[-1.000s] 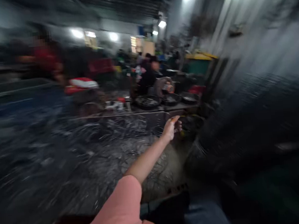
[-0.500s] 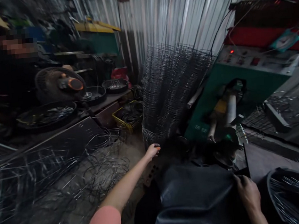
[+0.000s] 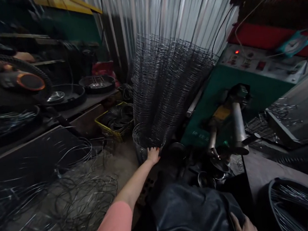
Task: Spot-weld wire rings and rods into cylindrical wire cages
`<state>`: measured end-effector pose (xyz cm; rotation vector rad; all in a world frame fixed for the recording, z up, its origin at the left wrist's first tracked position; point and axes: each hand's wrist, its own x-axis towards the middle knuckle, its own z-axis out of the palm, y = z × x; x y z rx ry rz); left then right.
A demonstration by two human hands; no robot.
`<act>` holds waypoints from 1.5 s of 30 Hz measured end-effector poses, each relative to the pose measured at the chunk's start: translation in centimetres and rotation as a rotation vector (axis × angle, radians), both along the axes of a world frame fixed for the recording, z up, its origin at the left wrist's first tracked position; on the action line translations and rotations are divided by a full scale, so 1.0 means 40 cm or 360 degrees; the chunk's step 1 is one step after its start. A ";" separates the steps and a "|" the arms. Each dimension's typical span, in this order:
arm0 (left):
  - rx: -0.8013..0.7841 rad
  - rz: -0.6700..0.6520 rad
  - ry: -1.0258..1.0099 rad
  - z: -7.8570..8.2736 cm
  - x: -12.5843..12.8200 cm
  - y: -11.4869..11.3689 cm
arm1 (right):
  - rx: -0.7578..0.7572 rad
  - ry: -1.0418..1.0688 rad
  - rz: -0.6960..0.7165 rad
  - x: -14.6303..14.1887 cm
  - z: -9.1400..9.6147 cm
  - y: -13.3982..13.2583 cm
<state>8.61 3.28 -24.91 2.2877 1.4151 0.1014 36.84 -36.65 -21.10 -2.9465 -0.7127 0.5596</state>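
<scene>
At far left, a pedestal fan [image 3: 10,79] beside round black pans [image 3: 66,96] on a worktop [image 3: 88,103]; below, tangled wire rings [image 3: 81,204] across a concrete floor [image 3: 121,158]. Next, a yellow crate [image 3: 114,126] of coiled wire. At centre, a tall, leaning stack of wire mesh baskets [image 3: 164,85] on the floor, with the left hand [image 3: 153,155] against its lowest rim, fingers spread, no pinch. Farther right, a green machine [image 3: 237,86] with a control panel. Along the bottom, the right hand [image 3: 242,228] on a black cover [image 3: 190,216], its grip impossible to tell, near a black tub of wire [image 3: 293,204].
</scene>
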 end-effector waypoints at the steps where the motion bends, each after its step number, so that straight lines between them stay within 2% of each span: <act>1: 0.0001 -0.0026 0.0016 -0.008 -0.004 -0.009 | -0.0019 0.0013 0.0003 0.000 0.003 0.005; 4: 0.0029 -0.0027 -0.0008 -0.004 -0.020 -0.011 | -0.0007 0.0020 0.0019 0.001 0.010 0.018; 6: 0.0099 0.0035 -0.0084 0.026 -0.028 0.014 | 0.0038 0.0001 0.0027 0.000 0.009 0.021; 9: 0.0283 0.0220 -0.0257 0.114 -0.038 0.078 | 0.0113 -0.0022 0.0024 -0.004 0.006 0.016; 11: 0.0426 0.0364 -0.0405 0.194 -0.049 0.117 | 0.0153 -0.0023 0.0020 -0.007 0.004 0.010; 13: 0.0556 0.0452 -0.0574 0.278 -0.068 0.134 | 0.0200 0.0001 -0.0001 -0.009 0.001 0.006; 15: 0.0661 0.0449 -0.0738 0.355 -0.090 0.114 | 0.0336 0.0026 -0.0053 -0.011 0.005 0.007; 17: 0.0696 0.0290 -0.1044 0.418 -0.110 0.059 | 0.0612 0.0020 -0.0092 -0.014 0.023 0.018; 19: 0.0584 0.0035 -0.1476 0.464 -0.118 -0.018 | 0.0944 0.0003 -0.0106 -0.020 0.066 0.044; 21: 0.0305 -0.0111 -0.1878 0.492 -0.108 -0.099 | 0.1208 0.0052 -0.0101 -0.031 0.131 0.081; 24: -0.0345 -0.0009 -0.2364 0.499 -0.056 -0.204 | 0.1489 0.0335 0.0060 -0.057 0.241 0.133; 27: -0.1037 0.0152 -0.2533 0.460 0.018 -0.284 | 0.1739 0.0762 0.0335 -0.103 0.314 0.140; 29: -0.1333 0.0252 -0.2423 0.420 0.063 -0.322 | 0.1891 0.1191 0.0432 -0.147 0.332 0.115; 32: -0.1576 0.0372 -0.2162 0.367 0.104 -0.350 | 0.1908 0.1753 0.0243 -0.213 0.326 0.061; 35: -0.1599 0.0474 -0.1915 0.338 0.108 -0.354 | 0.1892 0.1888 0.0010 -0.248 0.311 0.030; 37: -0.1360 0.0605 -0.1825 0.334 0.097 -0.364 | 0.1915 0.1817 0.0011 -0.254 0.307 0.030; 39: -0.1071 0.0627 -0.1811 0.342 0.084 -0.395 | 0.1900 0.1708 0.0071 -0.258 0.306 0.042; 41: -0.0988 0.0457 -0.1813 0.361 0.077 -0.448 | 0.1870 0.1643 0.0127 -0.268 0.305 0.062; 43: -0.1133 0.0236 -0.1760 0.386 0.081 -0.511 | 0.1883 0.1635 0.0148 -0.286 0.296 0.086; 45: -0.1309 0.0111 -0.1685 0.407 0.093 -0.568 | 0.1946 0.1650 0.0142 -0.307 0.279 0.107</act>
